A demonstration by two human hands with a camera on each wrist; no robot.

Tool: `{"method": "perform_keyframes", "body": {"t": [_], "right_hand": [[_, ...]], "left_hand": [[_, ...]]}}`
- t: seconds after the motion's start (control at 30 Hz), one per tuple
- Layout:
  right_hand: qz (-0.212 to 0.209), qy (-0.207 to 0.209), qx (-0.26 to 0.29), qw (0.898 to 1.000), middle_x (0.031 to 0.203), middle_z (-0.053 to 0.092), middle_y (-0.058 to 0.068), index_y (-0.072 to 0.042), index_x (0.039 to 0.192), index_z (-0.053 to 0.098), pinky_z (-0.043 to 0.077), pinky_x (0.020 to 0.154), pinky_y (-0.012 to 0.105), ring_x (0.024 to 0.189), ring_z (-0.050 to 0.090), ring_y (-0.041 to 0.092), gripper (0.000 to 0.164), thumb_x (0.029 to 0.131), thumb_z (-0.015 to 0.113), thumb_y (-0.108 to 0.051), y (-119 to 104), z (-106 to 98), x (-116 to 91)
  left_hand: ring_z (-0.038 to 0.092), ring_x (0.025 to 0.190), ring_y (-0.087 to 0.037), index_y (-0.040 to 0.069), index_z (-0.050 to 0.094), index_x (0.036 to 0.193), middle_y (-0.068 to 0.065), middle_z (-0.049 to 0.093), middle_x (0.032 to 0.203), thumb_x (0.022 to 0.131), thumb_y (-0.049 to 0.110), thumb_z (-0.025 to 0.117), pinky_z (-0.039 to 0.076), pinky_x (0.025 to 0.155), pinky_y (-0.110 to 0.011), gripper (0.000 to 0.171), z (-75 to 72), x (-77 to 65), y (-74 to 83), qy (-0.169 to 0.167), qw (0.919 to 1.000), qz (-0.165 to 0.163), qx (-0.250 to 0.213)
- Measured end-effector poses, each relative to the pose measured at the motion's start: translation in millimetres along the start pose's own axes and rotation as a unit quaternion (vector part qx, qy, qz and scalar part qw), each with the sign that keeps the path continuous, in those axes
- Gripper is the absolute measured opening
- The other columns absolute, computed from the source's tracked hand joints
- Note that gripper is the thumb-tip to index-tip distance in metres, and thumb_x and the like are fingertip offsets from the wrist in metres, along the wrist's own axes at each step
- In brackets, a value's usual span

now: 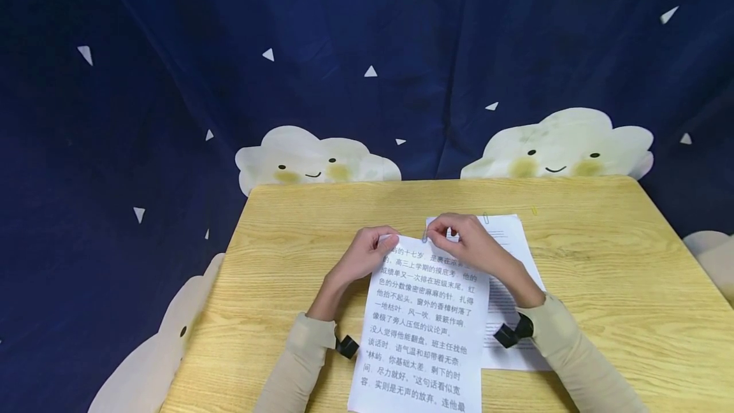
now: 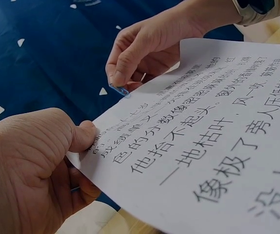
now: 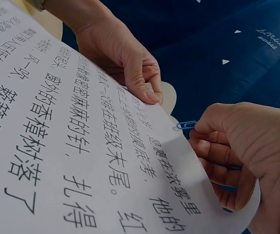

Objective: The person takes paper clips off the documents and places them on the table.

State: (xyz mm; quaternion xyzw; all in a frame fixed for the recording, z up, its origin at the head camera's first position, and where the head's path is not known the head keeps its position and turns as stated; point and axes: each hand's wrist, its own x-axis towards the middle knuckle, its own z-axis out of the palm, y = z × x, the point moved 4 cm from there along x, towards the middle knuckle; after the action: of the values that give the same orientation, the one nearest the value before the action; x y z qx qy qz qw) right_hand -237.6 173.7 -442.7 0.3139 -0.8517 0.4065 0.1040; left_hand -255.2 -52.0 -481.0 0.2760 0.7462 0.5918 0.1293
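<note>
A sheet of paper (image 1: 424, 336) with large printed Chinese text is held up over the table. My left hand (image 1: 369, 253) pinches its top left corner, thumb on the printed face. Between thumb and forefinger, my right hand (image 1: 467, 244) pinches a blue paper clip (image 3: 185, 125). In the right wrist view the clip's end meets the sheet's top edge, and the sheet's right corner curls beside the right palm. From the left wrist view, the clip tilts down toward that same edge.
Behind the raised sheet, other printed sheets (image 1: 510, 298) in smaller type lie on the wooden table (image 1: 608, 273). A paper clip (image 1: 485, 218) sits at their top edge, and a yellow paper clip (image 1: 534, 210) lies farther right. A dark blue curtain (image 1: 344, 18) hangs behind the table.
</note>
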Motion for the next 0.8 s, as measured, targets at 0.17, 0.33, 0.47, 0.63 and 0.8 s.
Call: {"method": "perform_keyframes", "body": {"t": [0.17, 0.33, 0.47, 0.63, 0.8], "right_hand": [[0.003, 0.006, -0.006, 1.000, 0.082, 0.067, -0.013, -0.014, 0.094, 0.076, 0.049, 0.069, 0.029, 0.075, 0.059, 0.006, 0.008, 0.096, 0.074, -0.007, 0.5, -5.2, 0.3], [0.005, 0.013, -0.015, 1.000, 0.082, 0.066, -0.013, -0.012, 0.093, 0.076, 0.049, 0.069, 0.030, 0.075, 0.059, 0.006, 0.009, 0.095, 0.073, -0.004, 3.0, -10.1, -0.2], [0.008, 0.014, -0.014, 1.000, 0.081, 0.066, -0.012, -0.010, 0.092, 0.075, 0.051, 0.068, 0.035, 0.075, 0.059, 0.006, 0.009, 0.095, 0.072, -0.003, 4.7, -12.3, 0.1], [0.014, 0.010, -0.014, 1.000, 0.082, 0.065, -0.011, -0.012, 0.093, 0.074, 0.051, 0.068, 0.037, 0.075, 0.058, 0.008, 0.008, 0.097, 0.071, -0.005, 6.2, -14.0, 0.3], [0.028, 0.000, -0.021, 0.999, 0.082, 0.063, -0.009, -0.013, 0.097, 0.071, 0.048, 0.068, 0.027, 0.076, 0.057, 0.008, 0.006, 0.101, 0.068, -0.009, 9.1, -15.8, -0.1]], "left_hand": [[0.071, 0.072, -0.015, -0.001, 0.074, 0.107, -0.015, 0.075, 0.092, 0.109, 0.015, 0.055, 0.057, 0.066, -0.027, 0.025, -3.2, -0.2, -1.1, 0.010, 0.9999, -0.002, 0.004], [0.071, 0.071, -0.016, -0.001, 0.073, 0.104, -0.015, 0.074, 0.090, 0.109, 0.015, 0.055, 0.057, 0.065, -0.028, 0.024, -7.3, -0.3, -3.1, 0.021, 0.9998, -0.006, 0.004], [0.071, 0.071, -0.015, -0.001, 0.073, 0.103, -0.014, 0.073, 0.089, 0.109, 0.015, 0.055, 0.057, 0.065, -0.029, 0.024, -10.4, -0.7, -4.2, 0.026, 0.9996, -0.004, 0.007], [0.070, 0.071, -0.014, 0.000, 0.073, 0.104, -0.012, 0.073, 0.089, 0.109, 0.013, 0.055, 0.056, 0.065, -0.028, 0.023, -13.3, -1.0, -6.8, 0.032, 0.9994, -0.004, 0.010], [0.070, 0.071, -0.015, 0.000, 0.073, 0.105, -0.012, 0.074, 0.091, 0.109, 0.012, 0.055, 0.056, 0.065, -0.027, 0.022, -16.0, -0.9, -9.0, 0.039, 0.9991, -0.008, 0.013]]}}
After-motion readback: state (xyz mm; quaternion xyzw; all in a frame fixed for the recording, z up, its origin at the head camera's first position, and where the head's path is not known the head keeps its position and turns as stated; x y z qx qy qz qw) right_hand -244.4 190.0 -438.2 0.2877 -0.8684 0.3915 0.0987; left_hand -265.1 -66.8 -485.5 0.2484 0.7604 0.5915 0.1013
